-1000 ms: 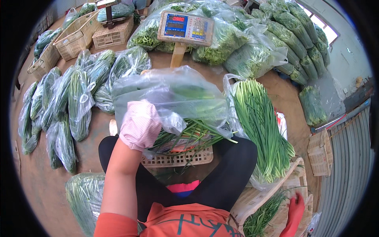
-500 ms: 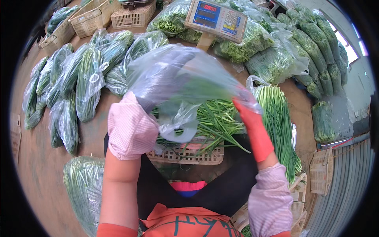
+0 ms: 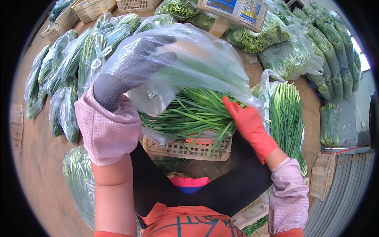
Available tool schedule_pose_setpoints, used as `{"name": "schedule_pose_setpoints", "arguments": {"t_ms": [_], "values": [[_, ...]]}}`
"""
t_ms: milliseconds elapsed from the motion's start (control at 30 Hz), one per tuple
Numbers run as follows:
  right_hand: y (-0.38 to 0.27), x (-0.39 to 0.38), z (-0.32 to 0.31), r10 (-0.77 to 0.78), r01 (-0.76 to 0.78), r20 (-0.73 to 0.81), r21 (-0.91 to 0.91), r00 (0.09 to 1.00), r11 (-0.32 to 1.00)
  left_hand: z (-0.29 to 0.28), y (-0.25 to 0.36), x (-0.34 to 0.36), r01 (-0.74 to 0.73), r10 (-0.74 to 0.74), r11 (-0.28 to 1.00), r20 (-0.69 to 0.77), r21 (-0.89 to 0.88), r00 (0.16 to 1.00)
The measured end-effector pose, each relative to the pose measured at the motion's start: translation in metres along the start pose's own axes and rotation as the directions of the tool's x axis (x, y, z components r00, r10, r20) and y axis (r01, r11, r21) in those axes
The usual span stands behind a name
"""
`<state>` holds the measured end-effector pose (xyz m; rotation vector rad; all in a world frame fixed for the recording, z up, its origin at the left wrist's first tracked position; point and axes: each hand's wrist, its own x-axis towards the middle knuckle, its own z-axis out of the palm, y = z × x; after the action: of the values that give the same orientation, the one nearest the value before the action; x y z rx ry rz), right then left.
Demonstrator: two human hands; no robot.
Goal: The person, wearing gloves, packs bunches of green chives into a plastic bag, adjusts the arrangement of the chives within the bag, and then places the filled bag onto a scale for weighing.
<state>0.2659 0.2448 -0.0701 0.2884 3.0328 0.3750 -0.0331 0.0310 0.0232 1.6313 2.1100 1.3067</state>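
My left hand (image 3: 132, 65), in a grey glove and pink checked sleeve, is inside or beneath a clear plastic bag (image 3: 201, 59), its fingers stretched apart, holding the film raised. The bag arches over a loose pile of green leafy stalks (image 3: 185, 110) lying on film above a plastic crate (image 3: 185, 154) between my legs. My right hand (image 3: 246, 122), in a red rubber glove, has its fingers extended at the bag's lower right edge, touching the stalks. Another long bundle of stalks (image 3: 284, 122) lies in a bag just to its right.
Bagged long greens (image 3: 87, 59) lie at left, another bagged bundle (image 3: 75, 173) at lower left. A scale display (image 3: 233, 12) stands ahead among bagged leafy greens (image 3: 288, 59). Crates (image 3: 89, 10) are at back left; another crate (image 3: 321, 173) leans beside corrugated metal (image 3: 347, 185) at right.
My left hand has moved forward and left, lifting the bag higher. My right hand rose from the crate at lower right to the bag's edge. The view has shifted.
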Motion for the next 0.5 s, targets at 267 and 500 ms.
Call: {"name": "schedule_pose_setpoints", "arguments": {"t_ms": [267, 500], "values": [[-0.004, 0.117, -0.056, 0.321, -0.488, 0.429, 0.863, 0.844, 0.132, 0.011, -0.001, -0.001, -0.167, 0.173, 0.979, -0.045, 0.117, 0.984], [0.038, 0.124, 0.0, 0.149, -0.09, 0.038, 0.928, 0.988, 0.361, -0.003, -0.012, -0.017, -0.125, 0.125, 0.935, 0.02, 0.332, 0.992]]}}
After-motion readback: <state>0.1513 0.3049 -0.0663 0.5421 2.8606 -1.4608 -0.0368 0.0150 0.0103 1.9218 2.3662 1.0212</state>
